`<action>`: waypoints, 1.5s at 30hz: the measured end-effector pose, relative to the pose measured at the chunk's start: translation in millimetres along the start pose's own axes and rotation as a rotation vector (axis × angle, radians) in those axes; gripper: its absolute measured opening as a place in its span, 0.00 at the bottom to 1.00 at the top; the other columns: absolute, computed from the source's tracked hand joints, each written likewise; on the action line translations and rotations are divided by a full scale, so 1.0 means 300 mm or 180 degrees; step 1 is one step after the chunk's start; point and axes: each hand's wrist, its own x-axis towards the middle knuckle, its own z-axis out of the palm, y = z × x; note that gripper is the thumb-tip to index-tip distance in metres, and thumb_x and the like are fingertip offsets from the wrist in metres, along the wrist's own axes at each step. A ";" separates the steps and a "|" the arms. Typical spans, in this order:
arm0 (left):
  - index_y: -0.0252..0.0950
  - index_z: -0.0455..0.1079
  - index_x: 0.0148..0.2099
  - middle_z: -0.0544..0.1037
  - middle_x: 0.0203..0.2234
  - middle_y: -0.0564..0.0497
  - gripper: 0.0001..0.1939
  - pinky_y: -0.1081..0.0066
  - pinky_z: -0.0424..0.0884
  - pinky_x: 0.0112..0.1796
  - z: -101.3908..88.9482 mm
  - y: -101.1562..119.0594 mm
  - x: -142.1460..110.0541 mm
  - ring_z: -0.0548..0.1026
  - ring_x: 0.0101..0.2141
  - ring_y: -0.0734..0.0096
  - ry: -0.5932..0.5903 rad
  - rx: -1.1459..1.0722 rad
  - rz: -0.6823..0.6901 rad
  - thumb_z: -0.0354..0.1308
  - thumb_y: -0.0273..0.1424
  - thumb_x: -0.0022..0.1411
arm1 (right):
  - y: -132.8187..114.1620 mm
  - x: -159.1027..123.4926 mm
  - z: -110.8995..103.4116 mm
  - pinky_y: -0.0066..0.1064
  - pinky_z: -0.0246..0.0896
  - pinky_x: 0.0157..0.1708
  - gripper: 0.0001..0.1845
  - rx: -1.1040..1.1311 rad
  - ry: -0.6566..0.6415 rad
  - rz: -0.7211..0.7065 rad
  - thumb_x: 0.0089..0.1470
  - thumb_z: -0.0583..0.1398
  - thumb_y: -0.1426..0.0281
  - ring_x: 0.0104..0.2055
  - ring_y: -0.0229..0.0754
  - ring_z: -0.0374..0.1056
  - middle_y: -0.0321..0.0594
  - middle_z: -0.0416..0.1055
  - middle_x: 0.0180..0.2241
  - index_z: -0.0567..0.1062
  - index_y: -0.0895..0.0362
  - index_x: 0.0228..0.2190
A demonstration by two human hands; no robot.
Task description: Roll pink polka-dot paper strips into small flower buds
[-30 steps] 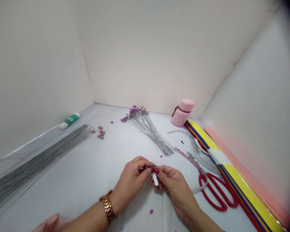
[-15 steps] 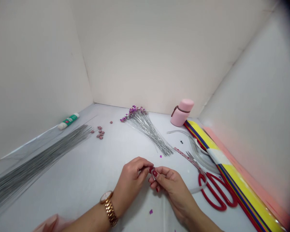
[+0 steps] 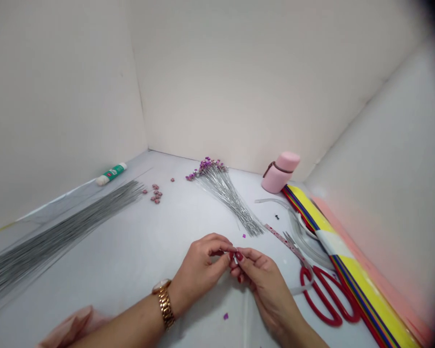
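My left hand [image 3: 203, 261], with a gold watch on its wrist, has thumb and forefinger pinched together. My right hand [image 3: 266, 280] meets it fingertip to fingertip in the same kind of pinch. Between the red-nailed fingertips shows a small pale sliver [image 3: 235, 260], mostly hidden and too small to name. Beyond the hands lies a bundle of silver wire stems [image 3: 232, 198] topped with purple and pink beads [image 3: 207, 165]. A tiny purple piece [image 3: 244, 236] lies just past the fingers, and another purple piece [image 3: 225, 316] lies nearer me.
Bare grey wires [image 3: 68, 232] spread at the left, by several pink beads [image 3: 156, 198] and a glue stick [image 3: 111, 174]. At the right are red-handled scissors [image 3: 329, 297], a clear strip coil [image 3: 310, 241], yellow and multicoloured sheets [image 3: 369, 275] and a pink flask [image 3: 281, 172].
The view has shifted slightly, so the table things appear a little farther right. Both hands stay pinched together, with the fingertips turned a little and the pale sliver less exposed.
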 end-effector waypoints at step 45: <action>0.36 0.72 0.37 0.75 0.30 0.49 0.08 0.72 0.69 0.36 0.010 0.003 -0.006 0.72 0.32 0.71 0.0270 0.0212 0.0137 0.55 0.25 0.54 | 0.016 0.016 -0.014 0.24 0.53 0.19 0.11 -0.0210 0.0111 0.0058 0.36 0.66 0.65 0.19 0.35 0.61 0.39 0.70 0.18 0.75 0.60 0.23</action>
